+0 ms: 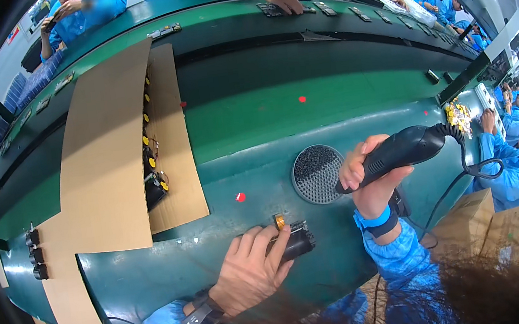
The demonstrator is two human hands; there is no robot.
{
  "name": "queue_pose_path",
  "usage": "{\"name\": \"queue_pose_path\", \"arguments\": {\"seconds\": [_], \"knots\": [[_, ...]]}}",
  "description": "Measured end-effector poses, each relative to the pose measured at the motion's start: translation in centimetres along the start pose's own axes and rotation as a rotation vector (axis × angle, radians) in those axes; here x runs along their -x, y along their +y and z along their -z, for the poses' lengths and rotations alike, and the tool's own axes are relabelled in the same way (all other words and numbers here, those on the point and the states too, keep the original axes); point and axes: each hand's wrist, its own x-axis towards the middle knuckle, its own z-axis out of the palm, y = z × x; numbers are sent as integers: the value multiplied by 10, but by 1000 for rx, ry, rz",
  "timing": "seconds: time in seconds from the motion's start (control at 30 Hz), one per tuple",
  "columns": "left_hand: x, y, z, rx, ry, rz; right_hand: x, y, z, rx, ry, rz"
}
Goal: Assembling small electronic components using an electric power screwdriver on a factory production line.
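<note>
My left hand point(251, 268) presses down on a small black cylindrical part point(297, 243) with a brass-coloured tip point(279, 222), lying on the green workbench point(249, 131). My right hand point(368, 178) grips a black corded electric screwdriver point(400, 150), held roughly level above the bench with its tip pointing left, over the edge of a round black dish of small screws point(316, 173). The tool's coiled cable point(466, 156) runs off to the right. Both sleeves are blue, and a wrist strap sits on my left wrist.
Large cardboard sheets point(109, 154) cover the bench's left side, with a row of black and yellow parts point(153, 168) between them. Red dots mark the bench. Other people in blue coats work across the conveyor at the top and along the right. Cardboard boxes point(507, 222) stand at lower right.
</note>
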Motion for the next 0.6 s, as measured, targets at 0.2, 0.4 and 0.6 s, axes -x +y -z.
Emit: {"name": "queue_pose_path", "arguments": {"seconds": [0.2,0.4,0.6], "knots": [[1,-2,1,24,-10,8,0,6,1,-22,21,-4],[0,0,4,27,0,3,-2,5,-1,-20,7,9],[2,-1,5,71,37,27,3,8,3,-4,-83,38]]}}
